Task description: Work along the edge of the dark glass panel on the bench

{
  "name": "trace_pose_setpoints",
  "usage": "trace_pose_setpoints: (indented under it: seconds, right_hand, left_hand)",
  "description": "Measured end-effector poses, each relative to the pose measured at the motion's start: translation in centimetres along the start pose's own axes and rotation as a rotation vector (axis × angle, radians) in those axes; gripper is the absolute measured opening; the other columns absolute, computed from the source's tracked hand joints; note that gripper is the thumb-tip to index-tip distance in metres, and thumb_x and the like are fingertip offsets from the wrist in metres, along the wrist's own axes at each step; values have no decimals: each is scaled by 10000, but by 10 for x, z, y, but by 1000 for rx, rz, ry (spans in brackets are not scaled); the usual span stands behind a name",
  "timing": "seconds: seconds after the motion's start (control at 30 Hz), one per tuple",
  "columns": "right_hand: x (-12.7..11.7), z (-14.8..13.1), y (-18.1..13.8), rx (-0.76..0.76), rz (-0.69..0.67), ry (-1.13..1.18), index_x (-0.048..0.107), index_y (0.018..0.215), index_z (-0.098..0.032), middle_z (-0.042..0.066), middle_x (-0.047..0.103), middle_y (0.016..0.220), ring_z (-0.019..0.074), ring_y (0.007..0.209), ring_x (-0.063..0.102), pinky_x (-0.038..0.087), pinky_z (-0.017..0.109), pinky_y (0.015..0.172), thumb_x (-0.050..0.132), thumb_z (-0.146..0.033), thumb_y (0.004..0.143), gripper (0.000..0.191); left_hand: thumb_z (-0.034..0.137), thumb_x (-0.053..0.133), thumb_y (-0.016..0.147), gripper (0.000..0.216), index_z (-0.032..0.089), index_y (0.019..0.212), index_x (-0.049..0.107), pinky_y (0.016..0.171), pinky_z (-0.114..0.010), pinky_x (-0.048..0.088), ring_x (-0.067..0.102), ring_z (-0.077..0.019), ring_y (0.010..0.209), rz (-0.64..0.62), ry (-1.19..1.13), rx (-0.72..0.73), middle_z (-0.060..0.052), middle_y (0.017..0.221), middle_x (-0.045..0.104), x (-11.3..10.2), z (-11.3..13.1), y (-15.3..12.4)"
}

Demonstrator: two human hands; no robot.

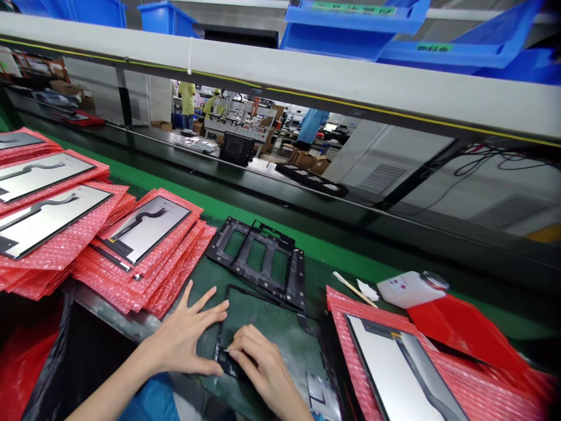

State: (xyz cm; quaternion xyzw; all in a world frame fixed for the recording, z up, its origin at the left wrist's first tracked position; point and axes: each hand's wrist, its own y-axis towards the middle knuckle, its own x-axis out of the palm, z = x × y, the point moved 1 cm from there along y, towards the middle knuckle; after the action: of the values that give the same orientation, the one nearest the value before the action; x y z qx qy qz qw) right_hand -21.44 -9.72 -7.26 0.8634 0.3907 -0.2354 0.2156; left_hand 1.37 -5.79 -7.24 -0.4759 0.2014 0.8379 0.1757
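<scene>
While a green table crosses the lower half, red bubble bags pile up at left; a thin black frame lies at bottom center, the left hand spread open at its left edge, the right hand pinched closed over it, on what I cannot tell.

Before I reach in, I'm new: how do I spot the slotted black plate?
On the green workbench, between red bubble-wrap stacks, find the left hand. Beyond it lies the slotted black plate; three openings set it apart from the thin black frame.
</scene>
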Motion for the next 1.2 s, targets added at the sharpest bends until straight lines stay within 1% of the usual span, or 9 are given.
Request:
trace_pose_setpoints:
  seconds: [0.17,0.3,0.43,0.57,0.67,0.77,0.9,1.07,1.2]
  right_hand:
    - [-5,-1,-5,37,33,114,587,889,-210,8,556,909,163,894,512,348,277,804,474,-319,1047,222]
    - [-6,2,-9,57,74,117,581,890,-209,5,557,910,160,901,521,356,272,810,476,-306,1046,211]
    - [1,3,-7,58,105,-25,573,947,-220,2,560,944,162,927,525,368,272,805,455,-243,1048,157]
    - [11,0,-4,96,66,-232,544,1014,-230,7,546,1024,185,990,516,375,295,813,475,-168,1024,94]
    - [13,-1,-3,124,37,-308,520,1015,-235,-2,541,1036,189,993,520,379,301,794,504,-137,1006,99]
    - [13,-2,-2,117,24,-345,509,1001,-235,-8,542,1022,190,981,519,378,306,787,516,-121,997,114]
    - [14,-3,0,97,25,-363,504,991,-228,-10,545,1004,191,968,514,371,304,767,521,-107,992,123]
    - [15,-1,1,61,9,-375,519,990,-221,10,549,984,199,947,505,375,310,767,469,-150,1021,92]
    - [15,0,2,39,-19,-394,525,978,-213,24,548,978,206,948,500,380,311,761,437,-156,1031,118]
  left_hand:
    - [713,615,773,966,263,1535,227,1147,-670,-114,129,-330,1491,-2,-11,-9,-75,1530,400,0,1,1]
    - [714,613,776,953,264,1529,240,1142,-670,-126,120,-328,1494,-12,-19,-18,-71,1537,389,-1,2,1]
    - [713,608,782,936,253,1519,260,1135,-672,-142,104,-326,1497,-23,-25,-23,-77,1531,398,-1,2,1]
    - [711,612,781,935,267,1521,252,1136,-680,-129,103,-328,1497,-23,-22,-29,-68,1547,371,-2,3,0]
    - [713,623,770,946,260,1518,264,1140,-683,-110,112,-330,1495,-13,-21,-27,-74,1543,377,-2,4,0]
    - [708,623,774,949,260,1523,252,1141,-687,-100,118,-330,1494,-9,-20,-25,-74,1535,391,-2,3,0]
    - [713,621,773,945,259,1518,259,1140,-682,-119,98,-323,1498,-22,-21,-23,-61,1545,377,0,1,0]
    - [716,640,753,973,253,1521,261,1141,-673,-124,99,-340,1495,-20,-22,-8,-80,1550,364,1,0,0]
    - [733,642,736,1000,248,1522,258,1137,-666,-146,88,-341,1496,-36,-22,-15,-84,1553,354,1,0,1]
